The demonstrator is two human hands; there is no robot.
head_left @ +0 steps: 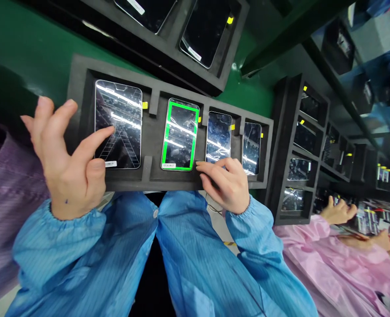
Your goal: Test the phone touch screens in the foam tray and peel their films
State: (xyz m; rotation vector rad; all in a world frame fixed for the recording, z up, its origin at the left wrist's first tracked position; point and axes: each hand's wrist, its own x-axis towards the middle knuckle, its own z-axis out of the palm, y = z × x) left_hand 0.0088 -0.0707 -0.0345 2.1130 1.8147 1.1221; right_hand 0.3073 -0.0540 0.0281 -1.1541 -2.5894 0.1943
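Observation:
A black foam tray (178, 184) in front of me holds several phones or tablets, each in its own slot. My left hand (72, 163) is over the leftmost device (122, 114), its index finger stretched onto a dark screen with a white grid pattern and its other fingers spread. The second device (180, 136) shows a bright green border. My right hand (226, 182) has its fingertips near that device's lower right corner; whether they touch it I cannot tell. It partly covers the third device (218, 132). At the right end lies a fourth device (252, 145).
Another foam tray (168, 48) with dark devices lies beyond mine. Stacked trays (277, 176) with more devices stand to the right on the green table (16, 48). Beyond them are a co-worker's hand (338, 211) and pink sleeves. A purple sleeve (10, 198) is close at left.

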